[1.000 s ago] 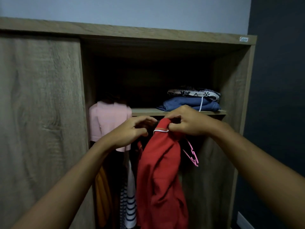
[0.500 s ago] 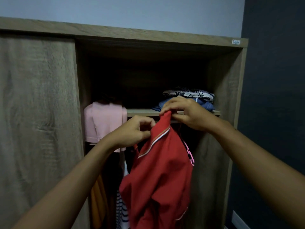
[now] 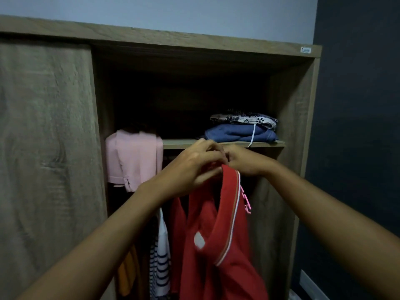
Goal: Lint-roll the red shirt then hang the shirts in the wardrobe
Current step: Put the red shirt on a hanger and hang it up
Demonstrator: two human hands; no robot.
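The red shirt (image 3: 218, 245) with a white-striped collar hangs in the open wardrobe (image 3: 290, 126), just under the shelf edge. My left hand (image 3: 192, 167) and my right hand (image 3: 242, 163) meet at the top of the shirt, both gripping its collar where it sits on a pink hanger (image 3: 245, 200). Only the hanger's right end shows past the collar; its hook and the rail are hidden behind my hands. A second red garment (image 3: 176, 234) hangs just left of the shirt.
A pink shirt (image 3: 134, 159) hangs at the left of the opening. Below it hang a striped top (image 3: 161, 265) and an orange garment (image 3: 127, 271). Folded blue and patterned clothes (image 3: 242, 131) lie on the shelf. The sliding door (image 3: 47, 148) covers the left half.
My two hands have come together at the shirt's top. The shirt has turned, so that its collar stripe now runs down the right side, and it hangs straighter.
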